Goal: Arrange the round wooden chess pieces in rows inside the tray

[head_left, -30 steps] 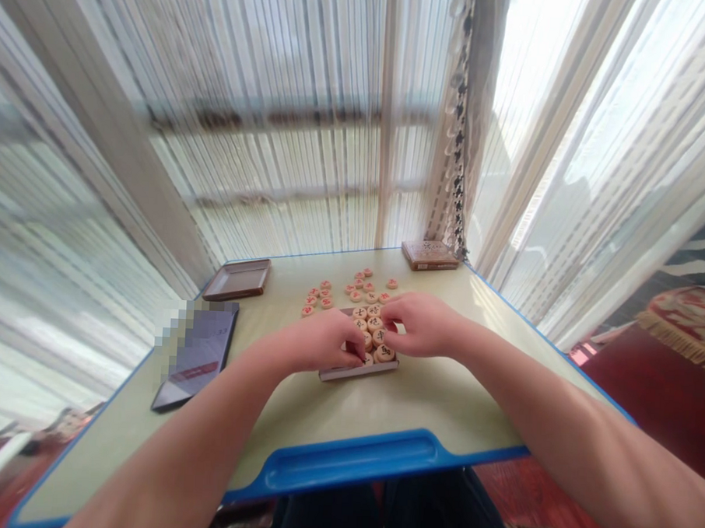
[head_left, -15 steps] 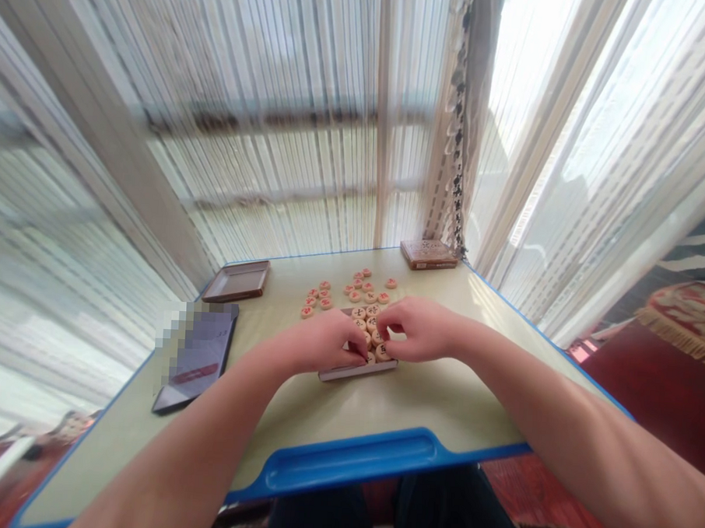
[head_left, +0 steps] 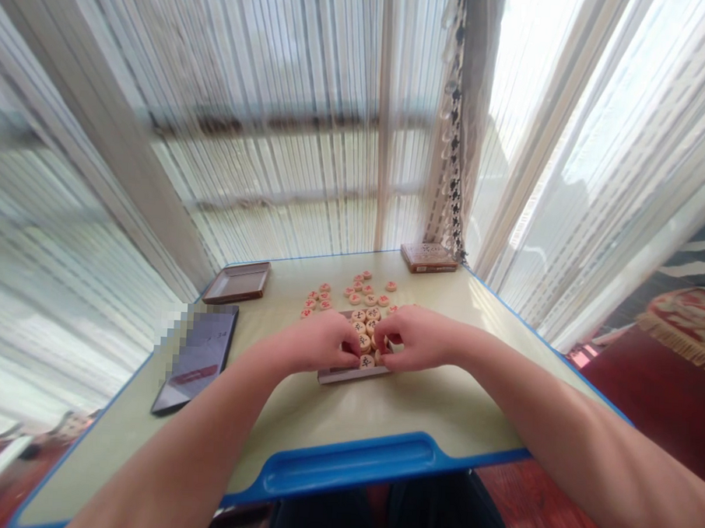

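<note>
In front of me lies a shallow box tray (head_left: 353, 375) with round wooden Chinese chess pieces (head_left: 359, 316) set in rows, their dark characters upward. My left hand (head_left: 325, 344) reaches over the tray's left part, its fingers bent and closed at the edge of a near piece (head_left: 367, 362). From the right comes my right hand (head_left: 414, 341), thumb and fingers pinched on another piece (head_left: 379, 358) at the near right corner. That hand partly hides the right-hand row, and my left hand covers the tray's left side.
Several red-marked pieces (head_left: 368, 289) lie loose beyond the tray. A box lid (head_left: 238, 282) and a tablet (head_left: 199, 366) rest at the left. A closed box (head_left: 428, 257) stands at the back right. The table has a raised blue edge (head_left: 349, 460).
My right hand has shifted slightly down to the tray's near right corner. My left fingers have drawn back a little leftward, showing more of the near piece.
</note>
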Motion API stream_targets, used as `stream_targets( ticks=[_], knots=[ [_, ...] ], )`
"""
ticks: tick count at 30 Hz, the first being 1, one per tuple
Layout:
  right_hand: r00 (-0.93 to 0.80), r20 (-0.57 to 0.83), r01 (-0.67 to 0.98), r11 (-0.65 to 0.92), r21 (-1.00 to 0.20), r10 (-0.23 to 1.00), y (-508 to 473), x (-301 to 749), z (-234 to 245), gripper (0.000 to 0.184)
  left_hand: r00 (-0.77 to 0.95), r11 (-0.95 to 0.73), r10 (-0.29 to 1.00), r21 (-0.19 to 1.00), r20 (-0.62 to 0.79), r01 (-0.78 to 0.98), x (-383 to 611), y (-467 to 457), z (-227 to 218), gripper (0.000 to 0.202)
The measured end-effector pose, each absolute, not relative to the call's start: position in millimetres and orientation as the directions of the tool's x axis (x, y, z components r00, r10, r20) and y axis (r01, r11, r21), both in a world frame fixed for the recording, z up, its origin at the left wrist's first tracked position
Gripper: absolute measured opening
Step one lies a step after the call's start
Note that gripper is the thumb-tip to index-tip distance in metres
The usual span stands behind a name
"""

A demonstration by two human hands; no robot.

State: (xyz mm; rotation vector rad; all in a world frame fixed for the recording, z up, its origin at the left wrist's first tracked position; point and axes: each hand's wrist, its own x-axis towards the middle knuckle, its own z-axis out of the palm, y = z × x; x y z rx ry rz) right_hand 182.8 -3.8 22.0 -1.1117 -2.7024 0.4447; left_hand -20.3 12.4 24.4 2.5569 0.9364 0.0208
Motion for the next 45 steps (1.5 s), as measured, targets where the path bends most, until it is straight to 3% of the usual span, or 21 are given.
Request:
stream_targets(
  ticks=[6, 11, 21, 34, 45],
  knots=[
    [-0.671, 0.149, 0.648, 0.672, -0.359, 0.726, 0.3, 184.0, 24.5, 0.015, 0.741, -0.653, 0.660, 0.392, -0.124, 0.648, -22.2, 11.7, 28.1, 0.016],
    [-0.572, 0.241, 0.728, 0.621, -0.290, 0.784, 8.5, 188.1, 22.7, 0.019, 0.692, -0.629, 0.706, 0.316, -0.151, 0.710, -25.8, 16.7, 26.6, 0.018],
    [-0.561, 0.237, 0.761, 0.607, -0.229, 0.793, 8.0, 185.9, 19.8, 0.021, 0.735, -0.692, 0.671, 0.272, -0.098, 0.669, -21.7, 18.1, 21.0, 0.019],
    [-0.544, 0.232, 0.768, 0.590, -0.250, 0.806, 8.7, 186.3, 20.5, 0.023, 0.701, -0.660, 0.701, 0.254, -0.131, 0.707, -23.1, 19.6, 21.8, 0.020],
    [-0.463, 0.231, 0.828, 0.511, -0.233, 0.856, 11.7, 185.9, 18.9, 0.024, 0.652, -0.635, 0.758, 0.188, -0.034, 0.749, -24.0, 24.5, 17.0, 0.023]
  ],
)
